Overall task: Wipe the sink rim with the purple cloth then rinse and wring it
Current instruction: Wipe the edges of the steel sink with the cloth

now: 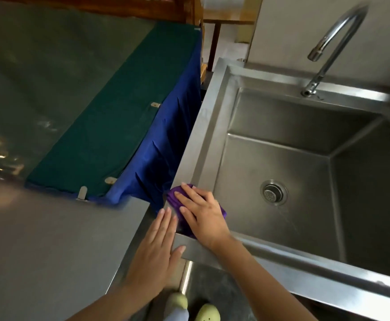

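While the right hand (201, 212) lies flat, fingers spread, pressing the cloth (174, 198) onto the sink's (203, 144) near-left rim corner, the left hand (157, 249) rests open and empty just beside it, fingers on the counter (50, 239) edge and thumb on the front rim. To wipe well, I would keep the palm bearing evenly on the folded cloth and draw it along the left rim toward the tap (333, 42) in one long pass, not letting it slip off the outer edge by the blue fabric (166, 140). Rinsing and wringing are not yet done.
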Demonstrator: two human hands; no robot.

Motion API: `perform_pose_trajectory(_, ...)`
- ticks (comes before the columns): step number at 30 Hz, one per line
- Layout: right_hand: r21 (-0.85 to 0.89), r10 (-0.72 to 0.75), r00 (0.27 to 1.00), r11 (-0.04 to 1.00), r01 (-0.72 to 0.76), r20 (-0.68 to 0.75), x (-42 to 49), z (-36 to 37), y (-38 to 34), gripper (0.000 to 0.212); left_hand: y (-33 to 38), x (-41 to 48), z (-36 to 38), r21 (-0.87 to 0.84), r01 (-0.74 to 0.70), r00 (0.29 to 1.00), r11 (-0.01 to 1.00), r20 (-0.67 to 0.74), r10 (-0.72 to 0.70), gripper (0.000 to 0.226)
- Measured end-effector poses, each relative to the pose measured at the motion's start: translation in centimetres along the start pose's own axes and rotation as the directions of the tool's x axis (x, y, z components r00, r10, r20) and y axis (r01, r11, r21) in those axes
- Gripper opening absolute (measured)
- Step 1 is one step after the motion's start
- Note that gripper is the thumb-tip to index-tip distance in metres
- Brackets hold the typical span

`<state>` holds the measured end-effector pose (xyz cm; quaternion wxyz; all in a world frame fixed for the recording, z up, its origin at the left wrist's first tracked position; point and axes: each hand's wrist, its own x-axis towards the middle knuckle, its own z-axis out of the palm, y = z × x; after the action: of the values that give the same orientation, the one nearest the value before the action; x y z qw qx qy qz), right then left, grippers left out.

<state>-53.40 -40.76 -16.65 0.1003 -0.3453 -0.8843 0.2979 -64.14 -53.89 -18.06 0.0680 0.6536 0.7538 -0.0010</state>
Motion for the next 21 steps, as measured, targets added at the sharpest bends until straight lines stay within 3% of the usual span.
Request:
perform_pose_trajectory(4,-0.015,0.014,1.000,1.000,-0.014,-0.013,-2.2,0.5,-1.0,0.049,0.0,-0.7,-0.7,0.005,-0.024,1.000,1.000,0.001,0.024,0.070)
perform_pose_trajectory(7,-0.126,0.012,0.993,0.992,-0.027,-0.117,-3.8,1.0,-1.4,0.042,-0.1,-1.0,-0.7,-0.012,-0.047,0.999,0.999,0.003,0.047,0.070)
perform_pose_trajectory(11,-0.356,0.085,0.975,0.922,-0.155,-0.204,-6.5,0.4,-1.1,0.036,-0.5,-1.4,-0.3,-0.034,-0.065,0.998,0.997,0.008,0.065,0.070)
perform_pose_trajectory(15,-0.428,0.109,0.971,0.883,-0.193,-0.211,-8.7,-0.6,0.3,0.038,0.0,-1.1,-0.3,-0.065,-0.056,0.998,0.996,-0.014,0.056,0.072)
perform_pose_trajectory(18,-0.333,0.101,0.973,0.928,-0.167,-0.207,-6.8,-1.2,0.8,0.041,0.2,1.1,-0.9,-0.120,-0.064,0.996,0.991,-0.071,0.055,0.074)
perform_pose_trajectory(21,0.091,0.291,0.900,0.957,-0.277,-0.323,-2.7,-3.0,1.0,0.028,0.4,6.0,-2.1,-0.146,-0.034,0.993,0.989,-0.115,0.017,0.077)
